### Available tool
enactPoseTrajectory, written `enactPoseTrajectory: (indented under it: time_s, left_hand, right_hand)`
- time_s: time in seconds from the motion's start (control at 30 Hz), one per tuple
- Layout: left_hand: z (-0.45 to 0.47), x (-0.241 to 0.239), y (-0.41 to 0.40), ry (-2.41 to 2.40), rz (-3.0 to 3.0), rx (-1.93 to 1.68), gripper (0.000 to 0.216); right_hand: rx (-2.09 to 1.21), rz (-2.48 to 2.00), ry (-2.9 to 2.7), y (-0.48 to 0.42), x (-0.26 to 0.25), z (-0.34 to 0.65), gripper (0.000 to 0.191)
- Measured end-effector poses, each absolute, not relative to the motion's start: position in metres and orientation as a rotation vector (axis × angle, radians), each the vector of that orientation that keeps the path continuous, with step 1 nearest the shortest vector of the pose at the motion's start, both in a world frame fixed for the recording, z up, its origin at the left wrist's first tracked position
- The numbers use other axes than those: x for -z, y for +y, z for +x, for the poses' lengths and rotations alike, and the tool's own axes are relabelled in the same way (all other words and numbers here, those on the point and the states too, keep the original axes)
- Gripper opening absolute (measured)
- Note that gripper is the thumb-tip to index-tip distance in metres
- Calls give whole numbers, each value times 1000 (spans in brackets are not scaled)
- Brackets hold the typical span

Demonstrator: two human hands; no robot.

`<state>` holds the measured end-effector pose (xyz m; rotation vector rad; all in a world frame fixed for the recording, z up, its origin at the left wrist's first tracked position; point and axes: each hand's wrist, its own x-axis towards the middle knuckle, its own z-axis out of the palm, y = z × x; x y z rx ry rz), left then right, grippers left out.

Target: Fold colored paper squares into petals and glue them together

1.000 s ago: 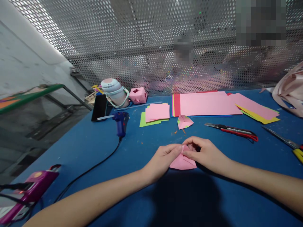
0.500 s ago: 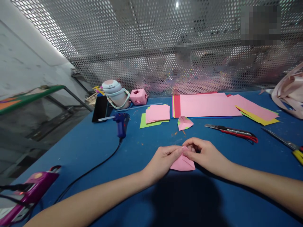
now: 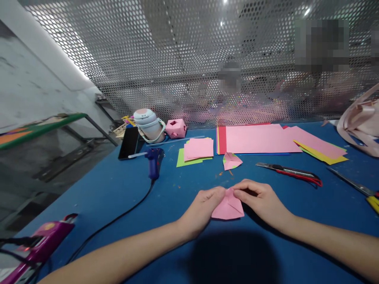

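Note:
A partly folded sheet of pink paper [image 3: 228, 208] is held between my two hands, low over the blue table [image 3: 124, 197]. My left hand [image 3: 205, 206] is closed on its left side, thumb on top. With thumb and fingertips my right hand [image 3: 258, 197] pinches its upper right corner; the fingers beneath are partly hidden. Creases run across the paper. Just beyond my hands lies a small folded pink and green piece [image 3: 231, 161]. To its left is a stack of square pink paper [image 3: 198, 148] over green sheets.
A blue glue gun [image 3: 154, 163] with a cord lies left, near a phone [image 3: 128, 142], a cup [image 3: 149, 126] and a pink paper cube [image 3: 176, 129]. Larger sheets [image 3: 260, 139], a utility knife [image 3: 290, 173] and scissors [image 3: 352, 183] lie right. A purple power strip [image 3: 44, 244] sits front left.
My thumbs have moved slightly apart at the top of the pink paper, baring more of its folded edge. The whole view has shifted, so things appear a little lower.

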<state>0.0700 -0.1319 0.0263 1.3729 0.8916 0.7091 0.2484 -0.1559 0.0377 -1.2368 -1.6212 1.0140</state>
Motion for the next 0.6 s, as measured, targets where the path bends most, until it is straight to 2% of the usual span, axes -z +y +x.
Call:
enactPoseTrajectory:
  time_s: [0.17,0.6]
  left_hand:
    - [72,-25,-132,852,1291,-705,39]
    - [74,-33,-134,931,1516,-674,42]
  right_hand:
    - [-1022,-1225,-1571,-156,-33,248,15]
    - [-1026,-1236,-1562,-156,-32,246,15]
